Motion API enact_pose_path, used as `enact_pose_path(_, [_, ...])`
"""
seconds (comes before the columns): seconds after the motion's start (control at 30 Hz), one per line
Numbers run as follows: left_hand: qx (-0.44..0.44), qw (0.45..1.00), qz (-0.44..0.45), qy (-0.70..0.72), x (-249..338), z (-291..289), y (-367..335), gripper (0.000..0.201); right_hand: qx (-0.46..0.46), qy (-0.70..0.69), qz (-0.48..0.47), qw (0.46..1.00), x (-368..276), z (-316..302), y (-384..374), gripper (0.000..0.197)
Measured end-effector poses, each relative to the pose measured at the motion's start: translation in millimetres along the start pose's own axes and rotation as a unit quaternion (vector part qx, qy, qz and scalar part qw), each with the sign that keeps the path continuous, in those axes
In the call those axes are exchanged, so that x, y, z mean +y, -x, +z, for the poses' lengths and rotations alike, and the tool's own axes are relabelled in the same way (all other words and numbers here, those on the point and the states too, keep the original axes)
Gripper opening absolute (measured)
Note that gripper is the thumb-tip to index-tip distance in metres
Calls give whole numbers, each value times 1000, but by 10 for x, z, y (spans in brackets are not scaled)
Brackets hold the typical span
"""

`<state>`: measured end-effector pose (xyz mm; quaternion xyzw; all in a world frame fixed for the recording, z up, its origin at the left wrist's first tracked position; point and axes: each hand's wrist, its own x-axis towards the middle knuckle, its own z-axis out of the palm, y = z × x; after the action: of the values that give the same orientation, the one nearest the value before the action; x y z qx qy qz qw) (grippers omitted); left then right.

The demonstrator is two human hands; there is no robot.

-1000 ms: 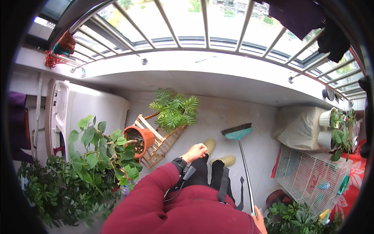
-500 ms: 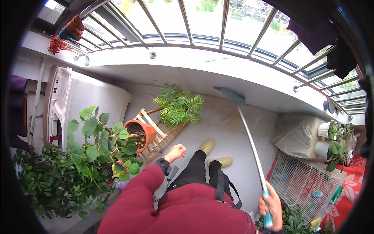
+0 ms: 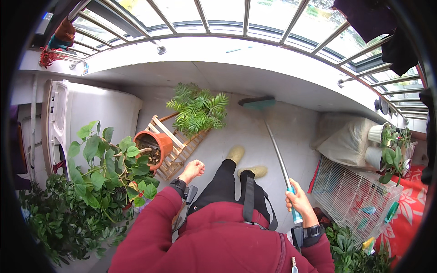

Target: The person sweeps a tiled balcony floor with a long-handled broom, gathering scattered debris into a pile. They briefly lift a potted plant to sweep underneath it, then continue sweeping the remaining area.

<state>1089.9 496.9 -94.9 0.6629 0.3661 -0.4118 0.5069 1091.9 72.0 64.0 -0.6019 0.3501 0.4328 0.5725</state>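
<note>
My right hand point(image 3: 298, 200) is wrapped round the turquoise grip of a broom point(image 3: 276, 148). Its grey metal handle slants away toward the far wall. There the turquoise broom head point(image 3: 260, 104), with dark bristles, rests on the floor close to the foot of the wall. My left hand point(image 3: 193, 170) is curled into a fist with nothing showing in it, held in front of my body. Nearest to that hand are a slatted wooden stand point(image 3: 175, 157) and a tilted terracotta-coloured pot point(image 3: 165, 144) with a leafy plant.
A feathery green plant point(image 3: 198, 109) stands by the wooden stand. On the left is a white washing machine point(image 3: 102, 109), with bushy plants point(image 3: 68, 218) nearer me. To the right are a white wire cage point(image 3: 350, 195), a plastic-covered bundle point(image 3: 343, 141) and potted plants point(image 3: 390, 157). Metal railings line the window.
My right hand has moved up and left, further from my body. The broom head has shifted slightly left and turned, its dark bristles now showing. My left hand stays a fist.
</note>
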Motion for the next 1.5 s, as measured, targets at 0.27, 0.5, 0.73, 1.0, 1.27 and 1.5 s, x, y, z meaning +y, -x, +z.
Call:
enact_pose_path(0.27, [-14,1000,25,-4,47,-98,34,13,-1,64,23,998,401,136,-889,53])
enact_pose_path(0.5, [-16,999,-14,-46,-34,-72,-58,14,30,-181,141,973,1426,-65,-205,59])
enact_pose_path(0.73, [-53,996,54,-45,78,231,-125,15,129,-237,150,951,1522,-189,677,50])
enact_pose_path(1.0, [-24,999,25,3,-7,150,-98,14,30,292,-80,952,1198,-212,211,42])
enact_pose_path(1.27, [-11,999,32,-7,87,136,90,15,123,649,-43,749,416,-783,-1137,52])
enact_pose_path(1.5, [-58,997,46,-5,195,210,0,16,166,347,80,919,868,-1169,-735,50])
